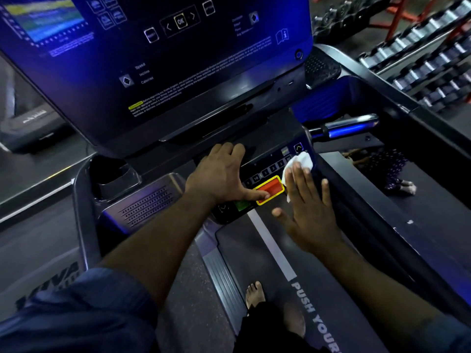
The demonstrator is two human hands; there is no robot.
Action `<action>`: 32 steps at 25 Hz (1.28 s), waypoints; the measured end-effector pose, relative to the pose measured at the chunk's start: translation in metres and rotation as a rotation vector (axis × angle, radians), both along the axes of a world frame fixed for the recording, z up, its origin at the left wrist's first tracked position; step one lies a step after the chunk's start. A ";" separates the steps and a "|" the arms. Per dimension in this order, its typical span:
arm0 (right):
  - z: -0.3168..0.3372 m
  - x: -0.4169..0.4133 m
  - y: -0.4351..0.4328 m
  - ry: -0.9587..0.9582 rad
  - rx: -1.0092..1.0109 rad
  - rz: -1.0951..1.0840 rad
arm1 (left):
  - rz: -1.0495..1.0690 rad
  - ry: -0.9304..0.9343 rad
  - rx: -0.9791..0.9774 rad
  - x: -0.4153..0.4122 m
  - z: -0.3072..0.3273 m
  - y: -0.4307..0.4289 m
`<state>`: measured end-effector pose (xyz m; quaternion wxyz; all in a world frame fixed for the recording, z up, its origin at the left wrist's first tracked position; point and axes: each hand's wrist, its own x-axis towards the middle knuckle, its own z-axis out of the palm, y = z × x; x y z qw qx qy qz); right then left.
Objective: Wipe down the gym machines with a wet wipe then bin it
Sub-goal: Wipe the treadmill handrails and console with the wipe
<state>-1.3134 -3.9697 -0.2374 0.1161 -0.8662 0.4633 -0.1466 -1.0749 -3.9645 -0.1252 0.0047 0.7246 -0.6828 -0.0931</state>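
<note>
I stand on a treadmill whose dark console [178, 80] fills the upper view. My right hand [309, 212] lies flat with straight fingers, pressing a white wet wipe [302, 161] onto the lower button panel [267, 171], right of the red stop button [274, 188]. Most of the wipe shows beyond my fingertips. My left hand [219, 174] rests on the panel's left side, thumb stretched onto the red button's edge, fingers bent over the ledge under the console. A green button [242, 205] sits just below the thumb.
A chrome handlebar [349, 126] juts out right of the panel. Dumbbell racks [428, 59] line the far right. The treadmill belt [267, 263] runs beneath me, my bare feet on it. A cup holder [114, 177] and speaker grille [145, 207] lie left.
</note>
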 end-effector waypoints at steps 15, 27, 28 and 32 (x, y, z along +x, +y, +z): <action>0.037 0.044 -0.046 -0.220 0.102 -0.166 | 0.038 0.103 -0.095 0.004 0.001 0.004; 0.052 0.102 0.058 0.050 -0.013 0.287 | 0.651 0.686 -0.524 0.036 -0.031 0.064; 0.045 0.101 0.074 0.078 -0.023 0.364 | 0.670 0.729 -0.505 0.040 -0.030 0.064; 0.022 0.068 0.065 0.155 -0.171 0.344 | 0.596 0.694 -0.430 0.043 -0.031 0.074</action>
